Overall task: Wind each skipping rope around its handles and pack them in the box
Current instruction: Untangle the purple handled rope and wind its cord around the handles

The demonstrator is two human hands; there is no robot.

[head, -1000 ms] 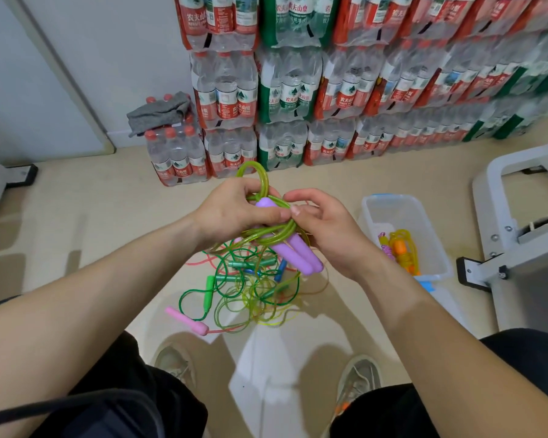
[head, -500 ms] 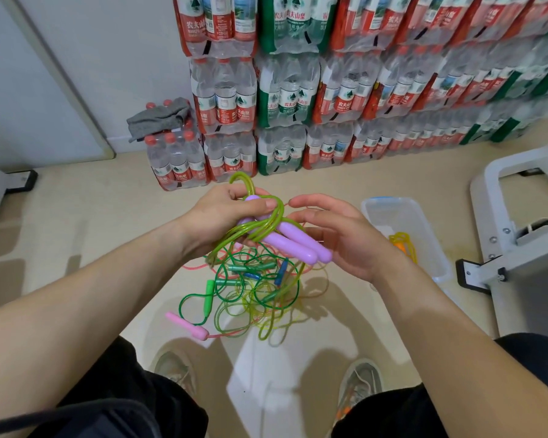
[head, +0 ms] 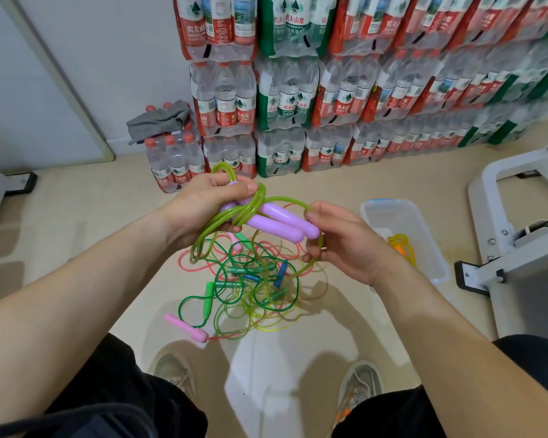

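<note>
**Skipping rope with lilac handles, held mid-air over the floor pile**

Head view. Your left hand [head: 208,205] is closed around the near ends of the two lilac handles [head: 280,222], thumb pressed across the top, with several turns of the yellow-green rope [head: 250,207] crossing the handles just beside your fingers. One loop of that rope stands up above your left hand. Your right hand [head: 345,245] is partly curled: fingertips touch the rounded far ends of the handles, and the rope runs through the curl of the fingers, then trails down.

Below your hands, on the floor [head: 76,222], lies a tangle of loose ropes [head: 253,286]: green, yellow and pink cords with green, blue and pink handles mixed in. One pink handle [head: 185,327] sticks out at the near-left edge of the pile.

Right of the pile sits the clear plastic box [head: 389,213], open, with an orange-and-yellow rope [head: 402,248] inside. Stacked packs of water bottles [head: 298,99] line the wall behind. Your shoes show at the bottom edge.
</note>
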